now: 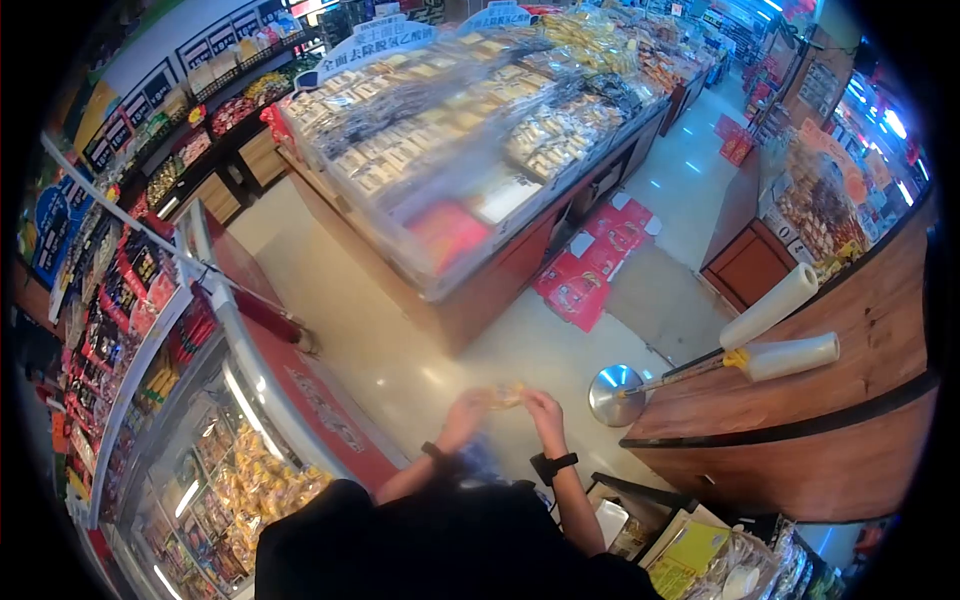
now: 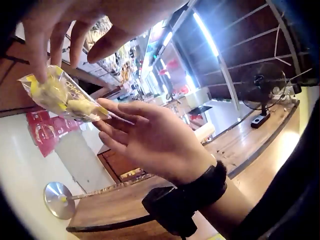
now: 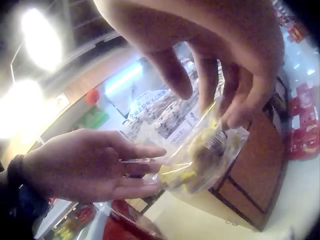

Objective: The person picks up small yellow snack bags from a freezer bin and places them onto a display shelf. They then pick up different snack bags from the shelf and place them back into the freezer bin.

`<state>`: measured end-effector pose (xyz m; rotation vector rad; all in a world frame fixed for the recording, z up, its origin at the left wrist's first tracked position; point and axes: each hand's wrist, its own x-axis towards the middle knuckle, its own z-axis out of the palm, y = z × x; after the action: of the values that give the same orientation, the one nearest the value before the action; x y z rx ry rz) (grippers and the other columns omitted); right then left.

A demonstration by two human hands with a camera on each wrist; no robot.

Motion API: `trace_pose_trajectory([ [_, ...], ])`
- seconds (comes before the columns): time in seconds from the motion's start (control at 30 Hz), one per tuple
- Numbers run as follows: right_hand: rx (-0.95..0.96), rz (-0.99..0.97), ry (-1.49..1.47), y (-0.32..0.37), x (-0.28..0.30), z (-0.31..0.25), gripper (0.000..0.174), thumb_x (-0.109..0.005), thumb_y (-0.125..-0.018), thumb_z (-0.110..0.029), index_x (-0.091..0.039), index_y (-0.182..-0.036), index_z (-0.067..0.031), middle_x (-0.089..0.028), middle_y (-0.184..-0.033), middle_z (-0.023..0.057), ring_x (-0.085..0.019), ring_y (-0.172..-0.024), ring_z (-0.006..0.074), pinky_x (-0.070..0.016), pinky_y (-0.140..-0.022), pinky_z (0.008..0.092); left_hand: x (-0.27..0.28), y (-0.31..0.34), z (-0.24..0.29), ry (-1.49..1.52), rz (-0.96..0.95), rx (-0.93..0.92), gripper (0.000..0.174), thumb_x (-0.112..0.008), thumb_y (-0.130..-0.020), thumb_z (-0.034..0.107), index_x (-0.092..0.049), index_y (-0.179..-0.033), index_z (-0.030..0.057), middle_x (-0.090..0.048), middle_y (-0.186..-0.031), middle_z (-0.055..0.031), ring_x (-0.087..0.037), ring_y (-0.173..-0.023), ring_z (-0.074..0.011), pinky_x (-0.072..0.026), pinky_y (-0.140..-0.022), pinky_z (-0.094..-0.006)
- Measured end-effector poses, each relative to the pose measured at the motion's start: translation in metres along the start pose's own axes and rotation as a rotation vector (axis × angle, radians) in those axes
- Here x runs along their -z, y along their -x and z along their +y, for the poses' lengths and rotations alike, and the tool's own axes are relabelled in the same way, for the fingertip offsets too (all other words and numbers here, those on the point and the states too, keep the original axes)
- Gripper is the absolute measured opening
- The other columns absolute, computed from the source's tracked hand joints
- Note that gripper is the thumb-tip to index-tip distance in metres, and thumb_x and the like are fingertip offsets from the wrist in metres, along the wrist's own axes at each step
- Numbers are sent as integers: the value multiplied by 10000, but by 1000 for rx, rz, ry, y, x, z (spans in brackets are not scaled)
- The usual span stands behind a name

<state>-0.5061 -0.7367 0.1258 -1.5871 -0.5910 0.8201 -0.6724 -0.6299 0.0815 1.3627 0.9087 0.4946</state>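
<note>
While the two hands meet close in front of the body, the small clear plastic packet with yellow contents [image 1: 505,397] hangs between them, above the pale shop floor. The right hand [image 1: 545,408] has its fingertips bent down and pinched on the packet's upper edge. The left hand [image 1: 465,410] lies nearly flat, fingers almost straight, tips touching the film at the other end; no firm pinch shows there.

The step looks like working the thin film. It would go best with the pinch set on the sealed edge rather than on the soft yellow filling, the flat hand giving support underneath, and any pull slow and even so the film neither tears nor slips.

Just right of the hands, a round shiny metal base [image 1: 612,392] stands at the foot of a brown wooden counter [image 1: 860,330], which carries two white rolls of plastic film [image 1: 770,305]. Farther off, left of centre, a long display island under clear sheeting [image 1: 450,150] holds packed goods.
</note>
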Motion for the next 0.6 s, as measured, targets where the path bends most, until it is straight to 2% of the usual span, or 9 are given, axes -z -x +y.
trace_pose_trajectory([
  [0.03, 9, 26, 45, -10, 6, 12, 242, -577, -835, -46, -680, -1046, 12, -636, -940, 36, -571, -843, 127, -454, -761, 260, -8, -18, -8, -16, -18, -58, 257, -569, -916, 163, -617, -1135, 37, -642, -1070, -136, -610, -971, -190, -495, -818, -314],
  [0.1, 34, 73, 143, -36, 20, 53, 243, -569, -845, -45, -681, -1053, 8, -634, -935, 25, -555, -825, 112, -447, -741, 253, -18, -43, 19, -222, -108, -87, 280, -574, -918, 204, -614, -1136, 33, -641, -1076, -141, -613, -981, -206, -494, -830, -335],
  [0.13, -17, 80, 115, -49, 25, 58, 247, -563, -854, -53, -683, -1063, 4, -646, -938, 27, -555, -818, 114, -448, -735, 251, -21, -57, 30, -324, -147, -104, 294, -577, -920, 225, -613, -1137, 30, -640, -1079, -143, -615, -986, -214, -494, -836, -346],
  [0.23, -51, 24, 60, -99, 34, 49, 249, -567, -860, -71, -685, -1067, 0, -656, -946, 29, -553, -812, 111, -449, -729, 250, -29, -104, 37, -315, -182, -164, 357, -575, -921, 303, -606, -1140, 22, -635, -1087, -154, -616, -996, -253, -485, -854, -366],
  [0.3, 15, -28, 144, -142, 43, 55, 246, -576, -866, -94, -688, -1066, -4, -663, -950, 37, -565, -821, 110, -457, -735, 254, -32, -127, 80, -377, -200, -91, 361, -558, -925, 319, -610, -1121, 20, -627, -1081, -167, -607, -999, -288, -476, -871, -379],
  [0.33, 29, -52, 174, -166, 45, 51, 245, -578, -868, -101, -689, -1065, -4, -663, -952, 38, -567, -819, 110, -458, -734, 255, -32, -142, 99, -406, -202, -56, 365, -550, -927, 327, -611, -1112, 20, -623, -1077, -173, -603, -1000, -306, -472, -879, -385],
  [0.43, 59, -146, 279, -227, 37, 6, 252, -590, -873, -137, -690, -1059, -1, -664, -921, 36, -572, -796, 108, -462, -723, 258, -29, -190, 99, -499, -99, -274, 352, -547, -923, 320, -605, -1097, 20, -610, -1072, -186, -590, -989, -351, -472, -867, -410],
  [0.5, -25, -220, 277, -258, 26, -17, 256, -596, -875, -152, -690, -1057, 1, -664, -890, 34, -571, -786, 106, -457, -710, 259, -23, -217, 97, -450, -48, -305, 340, -554, -910, 310, -599, -1102, 34, -604, -1067, -192, -582, -984, -373, -471, -855, -432],
  [0.6, 42, -324, 313, -309, 10, -18, 263, -593, -883, -161, -689, -1064, 3, -671, -872, 39, -573, -789, 110, -451, -697, 268, -6, -270, 72, -503, -5, -300, 336, -575, -884, 290, -589, -1117, 48, -592, -1075, -196, -572, -986, -393, -467, -847, -455],
])
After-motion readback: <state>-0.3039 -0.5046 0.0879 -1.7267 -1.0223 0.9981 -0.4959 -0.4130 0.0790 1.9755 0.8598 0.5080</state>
